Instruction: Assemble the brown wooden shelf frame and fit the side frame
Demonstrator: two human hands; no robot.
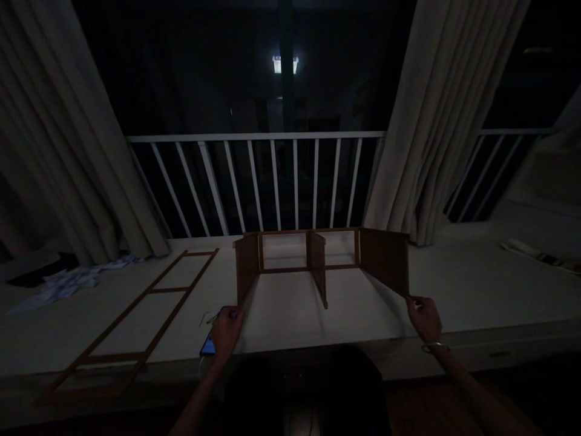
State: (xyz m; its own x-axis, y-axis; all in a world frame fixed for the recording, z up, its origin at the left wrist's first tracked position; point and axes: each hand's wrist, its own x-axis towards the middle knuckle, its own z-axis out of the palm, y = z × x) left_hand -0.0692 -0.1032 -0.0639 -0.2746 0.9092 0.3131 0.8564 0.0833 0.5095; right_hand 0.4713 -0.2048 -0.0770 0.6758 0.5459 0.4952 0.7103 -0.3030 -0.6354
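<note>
A brown wooden shelf unit (285,270) rests on the pale ledge. Its two end panels and one middle divider (316,260) stick out toward me from a slatted back frame. At the near lower corner of the left panel (246,266), my left hand (227,332) is closed, its fingertips partly hidden. My right hand (425,319) pinches the near corner of the right panel (385,257). Beneath and beside my left hand lies a phone (208,346) with a lit screen and a cable. Small thin metal pieces (209,317) lie next to the phone.
A loose ladder-like wooden frame (170,290) lies at the left, overhanging the ledge (472,290). Crumpled papers or cloth (68,284) lie farther left. Behind stand a white railing (258,138), a dark window and long curtains (436,121). A strap-like item (540,256) sits at the right.
</note>
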